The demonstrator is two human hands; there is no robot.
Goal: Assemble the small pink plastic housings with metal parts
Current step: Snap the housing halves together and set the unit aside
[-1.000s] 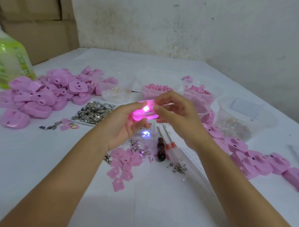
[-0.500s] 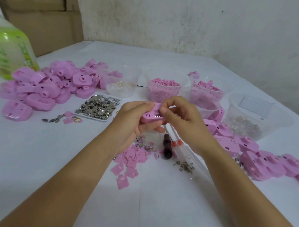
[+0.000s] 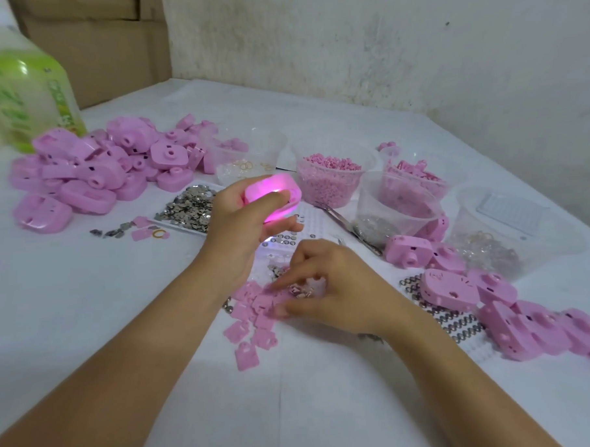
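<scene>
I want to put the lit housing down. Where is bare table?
Bare: the table nearest you, below the flat pink covers, and its left part in front of the housing pile. Crowded: around the tubs and right-hand housings.

Soft, even light, pink glow inside the housing (image 3: 272, 199) (blurred, bowed edges)

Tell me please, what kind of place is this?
Probably a small, informal assembly workshop: heaps of identical pink housings, clear tubs of small parts and a tray of metal pieces, cardboard boxes behind.
</scene>
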